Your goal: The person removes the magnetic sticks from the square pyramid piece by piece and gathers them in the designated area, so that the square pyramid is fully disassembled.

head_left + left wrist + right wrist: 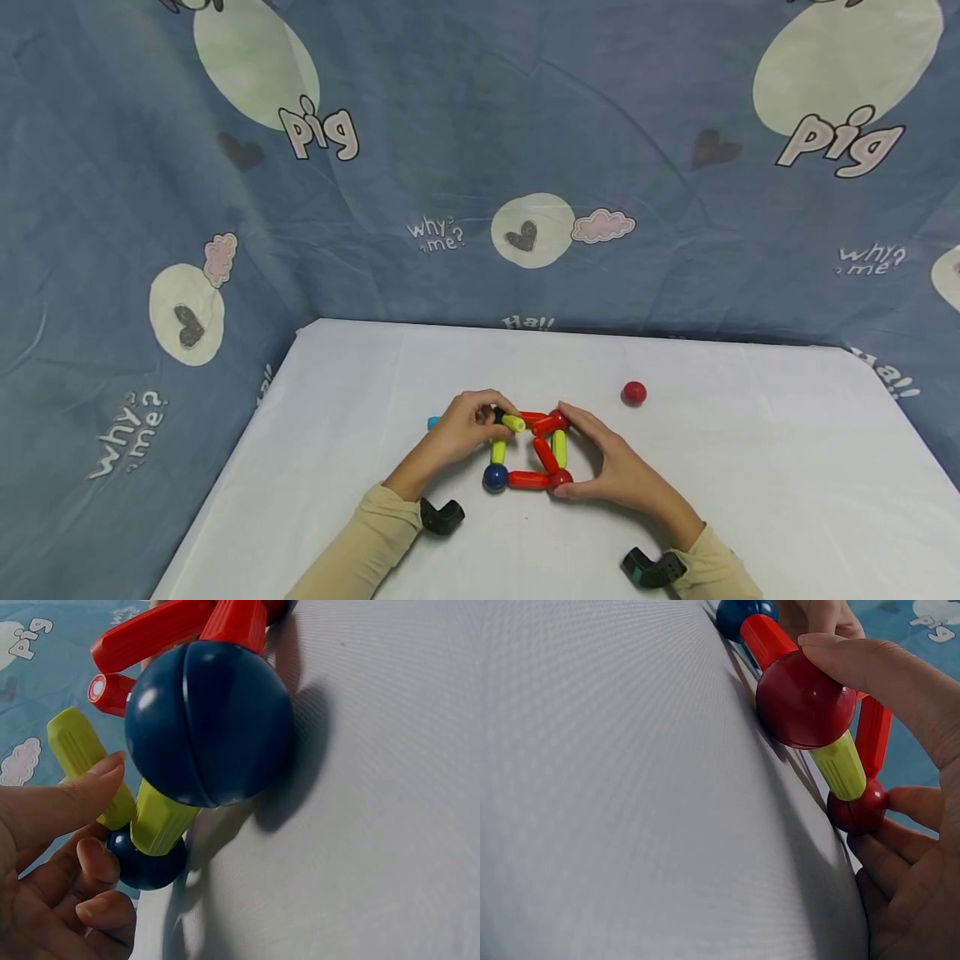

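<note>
A square of magnetic sticks and balls [528, 481] lies on the table, with blue balls [210, 724] at its left corners and red balls [806, 699] at its right ones. Beside the far blue ball, my left hand [474, 421] pinches a yellow-green stick [90, 761] that rises from that ball. My right hand [618, 467] spans the right side, its thumb on the near red ball and fingertips against the far one. From these red balls two red sticks [545, 455] slant upward and inward. Part of the far blue ball is hidden by my left fingers.
A loose red ball [634, 393] lies farther back on the right of the white table [750, 433]. Left of my left hand, the end of a light blue piece [432, 422] shows. A blue printed cloth [450, 125] hangs behind the table.
</note>
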{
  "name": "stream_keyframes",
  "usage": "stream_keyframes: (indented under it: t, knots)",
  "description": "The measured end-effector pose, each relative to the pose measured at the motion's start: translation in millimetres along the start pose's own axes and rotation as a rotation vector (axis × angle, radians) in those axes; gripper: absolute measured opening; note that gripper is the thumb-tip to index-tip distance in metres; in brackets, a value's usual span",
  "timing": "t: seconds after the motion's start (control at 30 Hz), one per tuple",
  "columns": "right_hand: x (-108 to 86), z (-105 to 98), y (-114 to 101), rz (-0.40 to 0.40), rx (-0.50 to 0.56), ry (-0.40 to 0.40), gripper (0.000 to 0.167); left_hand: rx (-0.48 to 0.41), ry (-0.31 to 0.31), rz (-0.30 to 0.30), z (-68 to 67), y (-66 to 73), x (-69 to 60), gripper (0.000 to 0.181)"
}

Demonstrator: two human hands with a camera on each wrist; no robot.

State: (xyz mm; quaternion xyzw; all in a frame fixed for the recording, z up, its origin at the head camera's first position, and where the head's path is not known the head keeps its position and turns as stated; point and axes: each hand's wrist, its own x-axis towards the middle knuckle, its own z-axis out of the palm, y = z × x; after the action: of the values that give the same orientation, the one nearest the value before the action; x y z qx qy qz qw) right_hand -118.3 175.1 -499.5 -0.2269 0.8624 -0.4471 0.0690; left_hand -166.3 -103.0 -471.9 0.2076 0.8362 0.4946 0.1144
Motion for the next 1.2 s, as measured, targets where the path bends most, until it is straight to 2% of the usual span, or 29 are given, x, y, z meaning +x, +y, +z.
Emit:
stream_keyframes:
  t: [0.2,0.5,0.77,1.0,1.2]
  knots:
    - [0.1,1,2,0.003,-0.003,-0.002,0.108,-0.043,-0.002,-0.013,-1.7,-0.9,1.8,0.019]
    - [0.3,1,3,0.009,0.001,0.002,0.108,-0.061,-0.04,-0.034,-10.2,0.5,1.9,0.014]
    - [0.1,2,3,0.019,0.005,-0.004,0.108,-0.059,0.019,-0.033,-20.6,0.5,-0.3,0.02]
    - [0.3,1,0,0.027,0.021,-0.008,0.109,-0.044,0.054,-0.002,-28.6,0.2,-2.2,0.025]
    - [1.2,1,1,0.024,0.007,-0.008,0.109,0.01,0.123,-0.03,-44.0,-2.2,-9.6,0.029]
